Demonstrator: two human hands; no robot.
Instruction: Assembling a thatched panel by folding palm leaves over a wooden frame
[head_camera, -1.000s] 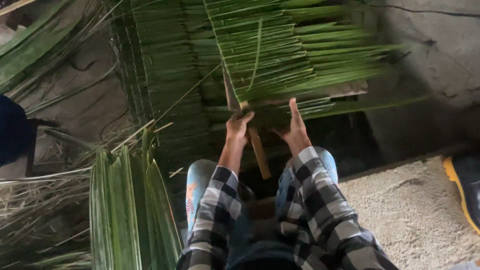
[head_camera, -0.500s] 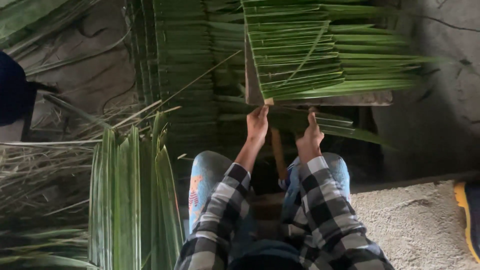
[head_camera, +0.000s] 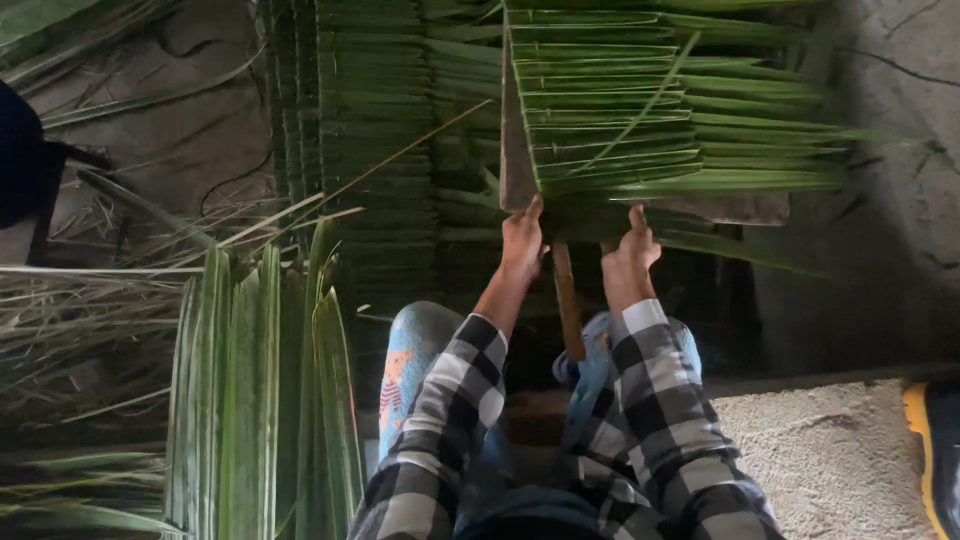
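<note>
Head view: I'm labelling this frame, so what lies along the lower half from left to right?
Bundle of long green leaves → left hand → wooden stick → right hand → yellow-edged shoe.

Woven leaf panel (head_camera: 640, 110) top centre-right, lying on a board (head_camera: 517, 160). Left hand (head_camera: 522, 240) and right hand (head_camera: 630, 255) at its lower edge, a stick (head_camera: 567, 300) between them. Loose leaf bundle (head_camera: 260, 400) lower left. Stacked panels (head_camera: 350, 130) upper centre-left.
</note>
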